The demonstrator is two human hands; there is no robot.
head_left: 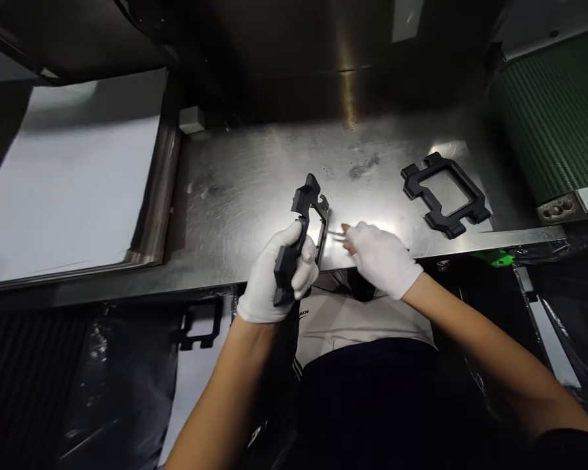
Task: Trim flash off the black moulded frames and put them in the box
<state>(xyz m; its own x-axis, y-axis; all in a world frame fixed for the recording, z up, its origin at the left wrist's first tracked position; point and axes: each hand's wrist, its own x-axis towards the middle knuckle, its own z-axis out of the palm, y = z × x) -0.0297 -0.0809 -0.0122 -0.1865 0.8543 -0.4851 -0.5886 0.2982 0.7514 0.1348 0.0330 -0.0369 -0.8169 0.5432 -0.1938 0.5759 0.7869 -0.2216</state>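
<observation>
My left hand (269, 277), in a white glove, is closed around a black plastic frame (304, 232), which stands tilted on edge above the front of the metal bench. My right hand (379, 254) wears a white glove with thumb and finger tips bare. Those fingers pinch a thin metal tool (337, 234), which looks like tweezers. Its narrow end points left and reaches close to the frame's right side; whether it touches cannot be made out. A second black plastic frame (477, 203) of similar shape lies flat on the bench to the right.
A tall stack of white sheets (88, 176) covers the bench's left side, with a small white block (192, 120) beside it. At right stands a green ribbed conveyor belt (558, 117). Below the metal bench (240, 170), another black frame (200, 341) lies by dark plastic bags (122, 365).
</observation>
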